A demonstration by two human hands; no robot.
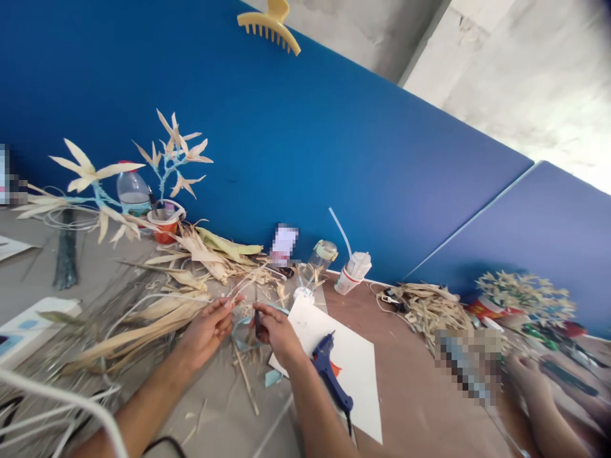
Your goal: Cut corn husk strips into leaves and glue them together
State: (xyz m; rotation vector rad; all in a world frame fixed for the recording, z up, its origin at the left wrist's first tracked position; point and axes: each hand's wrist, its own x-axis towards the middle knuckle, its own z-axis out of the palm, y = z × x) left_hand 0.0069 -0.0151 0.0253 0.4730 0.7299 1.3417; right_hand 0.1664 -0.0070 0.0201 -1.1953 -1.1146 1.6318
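My left hand (210, 327) is closed in a pinch on a thin pale strand (247, 278), which slants up and to the right from the fingertips. Just right of it, my right hand (279, 334) grips a small dark tool (258, 320); its exact kind does not show. Dried corn husks (147, 324) lie beside and behind my left hand. By my right forearm, a blue glue gun (331, 375) rests on a sheet of white paper (360, 359). Pale scraps and a thin stalk (245, 375) are scattered beneath the hands.
Husk flowers on blue stems (167, 165) stand in a red cup (165, 230) at back left. A phone (284, 245), a lidded jar (322, 254) and a paper cup (348, 278) line the blue partition (363, 152). White cable (71, 397) curves at front left. Another person's hand (527, 378) works at right.
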